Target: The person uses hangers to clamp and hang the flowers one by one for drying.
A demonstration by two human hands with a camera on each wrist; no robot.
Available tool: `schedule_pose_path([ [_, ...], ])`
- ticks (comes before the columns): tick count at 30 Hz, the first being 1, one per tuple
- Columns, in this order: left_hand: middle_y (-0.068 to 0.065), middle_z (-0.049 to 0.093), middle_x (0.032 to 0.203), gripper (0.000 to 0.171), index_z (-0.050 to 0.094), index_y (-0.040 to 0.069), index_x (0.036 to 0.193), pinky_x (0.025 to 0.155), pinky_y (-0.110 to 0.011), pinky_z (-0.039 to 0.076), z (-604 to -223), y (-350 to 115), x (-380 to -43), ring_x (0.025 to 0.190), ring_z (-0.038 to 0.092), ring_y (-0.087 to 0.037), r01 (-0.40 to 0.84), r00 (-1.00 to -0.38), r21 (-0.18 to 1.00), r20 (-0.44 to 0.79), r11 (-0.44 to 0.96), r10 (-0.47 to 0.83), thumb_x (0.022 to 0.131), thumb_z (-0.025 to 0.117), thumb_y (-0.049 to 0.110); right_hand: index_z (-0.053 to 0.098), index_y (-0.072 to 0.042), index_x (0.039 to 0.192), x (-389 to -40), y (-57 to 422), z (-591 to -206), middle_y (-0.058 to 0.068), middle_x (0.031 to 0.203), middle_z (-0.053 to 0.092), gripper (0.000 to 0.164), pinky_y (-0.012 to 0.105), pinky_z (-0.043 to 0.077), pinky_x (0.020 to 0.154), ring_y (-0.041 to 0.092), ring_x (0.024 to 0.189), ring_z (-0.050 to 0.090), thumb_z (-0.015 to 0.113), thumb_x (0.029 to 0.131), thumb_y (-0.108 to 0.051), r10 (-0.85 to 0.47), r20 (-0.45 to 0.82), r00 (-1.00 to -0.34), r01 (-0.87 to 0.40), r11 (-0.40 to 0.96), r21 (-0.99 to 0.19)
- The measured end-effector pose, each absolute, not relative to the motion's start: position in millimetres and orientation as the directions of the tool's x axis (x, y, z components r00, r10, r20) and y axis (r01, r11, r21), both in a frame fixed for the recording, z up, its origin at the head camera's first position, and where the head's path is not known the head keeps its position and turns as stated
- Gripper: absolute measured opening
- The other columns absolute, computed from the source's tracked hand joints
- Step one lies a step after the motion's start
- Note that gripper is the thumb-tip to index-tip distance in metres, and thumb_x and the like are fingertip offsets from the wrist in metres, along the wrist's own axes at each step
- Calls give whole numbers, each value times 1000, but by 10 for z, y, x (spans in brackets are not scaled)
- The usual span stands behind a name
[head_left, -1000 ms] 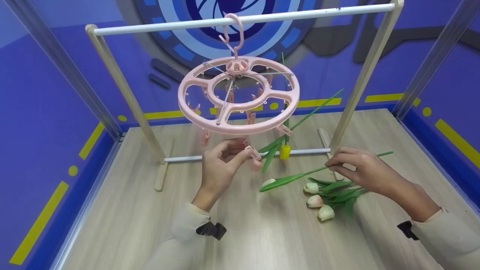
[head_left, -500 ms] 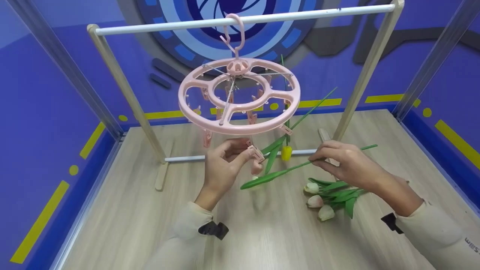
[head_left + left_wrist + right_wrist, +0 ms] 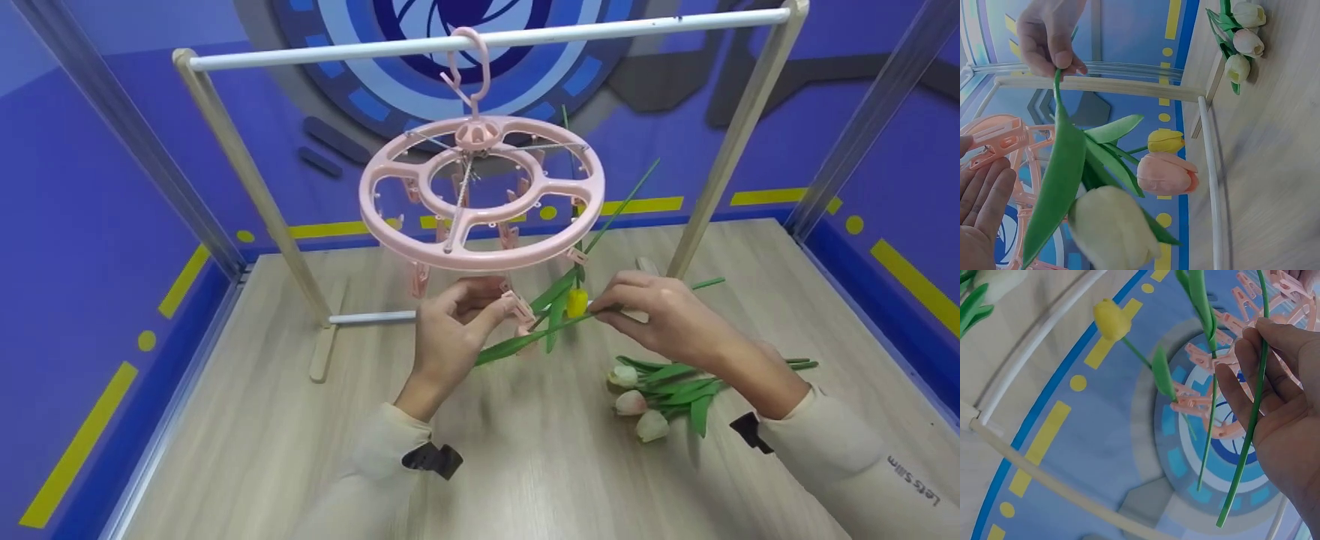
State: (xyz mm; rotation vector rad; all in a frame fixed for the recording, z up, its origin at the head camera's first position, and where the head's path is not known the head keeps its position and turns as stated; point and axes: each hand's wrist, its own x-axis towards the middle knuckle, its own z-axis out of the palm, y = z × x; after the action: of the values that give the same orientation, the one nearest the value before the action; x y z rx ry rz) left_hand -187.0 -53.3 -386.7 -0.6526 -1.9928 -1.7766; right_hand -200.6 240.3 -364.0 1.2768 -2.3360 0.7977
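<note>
In the head view, the left hand (image 3: 454, 334) of the person pinches one pink clip (image 3: 519, 307) between the thumb and the fingers. This clip is below the front edge of a round pink hanger (image 3: 491, 261), which hangs by its hook from the white top bar (image 3: 637, 28) of a wooden rack (image 3: 731, 150). The right hand (image 3: 652, 307) pinches the green stem of a tulip (image 3: 504, 349), and the long leaf of it passes just below the clip. A yellow tulip (image 3: 577, 303) hangs with its head down, near the right fingers. Three pale tulips (image 3: 652, 426) lie on the table (image 3: 525, 465), at the right side.

In the left wrist view, the held tulip shows its white flower, which is in front of a pink tulip (image 3: 1162, 174); if they touch, I cannot tell. The left thumb and fingers are on opposite sides of the clip.

In the right wrist view, the stem is pinched between the right thumb and forefinger and runs down before the palm. The stem of the yellow tulip reaches another clip (image 3: 1193, 405) of the hanger
</note>
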Motion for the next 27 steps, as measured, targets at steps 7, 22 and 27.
schedule_pose_path([
  [7,-4,79,103,20,77,0,110,86,-38,65,-3854,-517,-1864,91,76,-18,575,-818,813,569,94,84,94,83,10,79,-6,105,-2031,2252,-3596,1,99,74,26,27,63,75,16,88,72,84,85,10,-644,554,-527,-848,440,-296],
  [22,-4,79,102,20,77,-2,110,82,-38,65,-3852,-486,-1865,90,77,-19,585,-811,808,579,75,88,94,83,9,79,-5,105,-2052,2057,-3553,3,105,75,22,36,65,77,18,96,73,85,87,5,-661,568,-491,-870,408,-278],
  [27,-5,78,102,20,77,-2,110,83,-36,65,-3848,-482,-1863,90,77,-19,582,-813,810,575,76,94,94,82,7,79,-4,106,-2047,2013,-3534,3,106,75,22,36,65,81,18,96,73,85,87,5,-660,549,-512,-858,425,-288],
])
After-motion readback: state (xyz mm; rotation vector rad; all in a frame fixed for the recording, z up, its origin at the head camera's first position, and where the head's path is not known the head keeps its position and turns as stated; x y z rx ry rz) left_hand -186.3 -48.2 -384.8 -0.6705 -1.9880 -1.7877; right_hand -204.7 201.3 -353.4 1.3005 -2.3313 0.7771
